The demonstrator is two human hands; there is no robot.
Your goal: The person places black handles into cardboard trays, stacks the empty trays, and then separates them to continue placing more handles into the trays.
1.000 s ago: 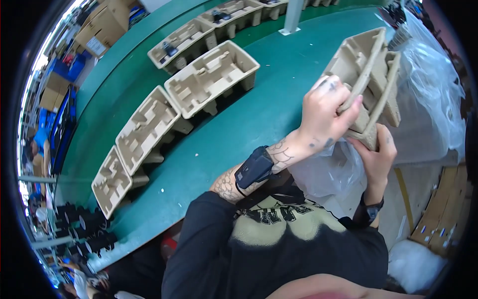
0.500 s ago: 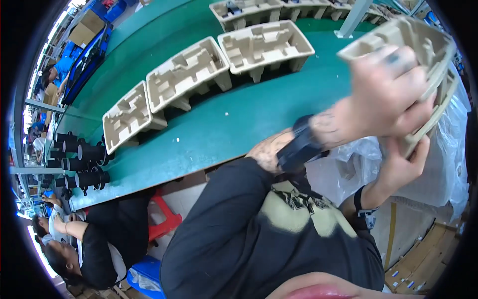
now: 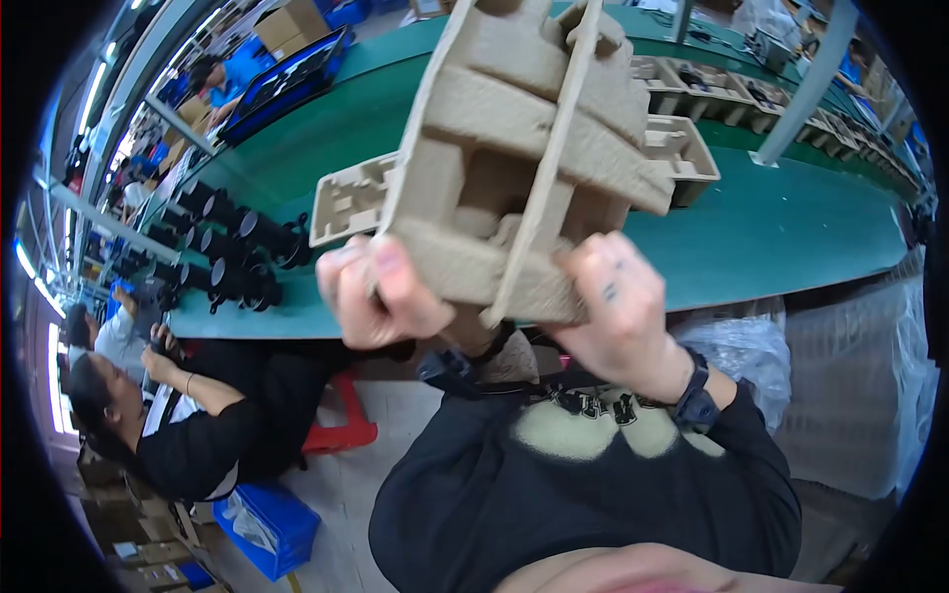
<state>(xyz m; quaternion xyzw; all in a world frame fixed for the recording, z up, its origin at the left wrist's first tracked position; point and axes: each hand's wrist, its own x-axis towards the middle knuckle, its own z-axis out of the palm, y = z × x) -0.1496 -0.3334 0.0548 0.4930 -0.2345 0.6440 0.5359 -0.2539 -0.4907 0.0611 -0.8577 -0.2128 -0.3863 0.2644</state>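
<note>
While both my hands are full, raised trays block the middle of the table

Held up in front of me: two brown trays (image 3: 484,114) of moulded pulp, tilted, one against the other; how deeply they nest I cannot tell.

My left hand (image 3: 381,296): closed, fingers curled round the lower left corner of the pair. My right hand (image 3: 621,292): closed, gripping the lower right end; black watch (image 3: 697,397) on that wrist.

In the way: the two brown trays themselves, covering the middle of the green table (image 3: 781,232) and part of what stands on it. Also a grey post (image 3: 816,79), rising from the table on the right and crossing in front of the row of trays (image 3: 712,84), some of which contain dark parts.

On the table, behind my load: one left-side tray (image 3: 346,205), partly hidden; one right-side tray (image 3: 692,153), likewise.

Left end of the table: a cluster of black cylinders (image 3: 232,242). Farther off: a blue crate (image 3: 287,89), a person in blue (image 3: 235,81) beside it, a cardboard box (image 3: 295,28).

To my left: a person in black (image 3: 193,445), near a red stool (image 3: 344,420); on the floor, a blue bin (image 3: 292,529) with clear plastic inside.

To my right: a clear bag (image 3: 741,346) near my wrist; just beyond, a larger bundle (image 3: 840,385) under clear plastic.
</note>
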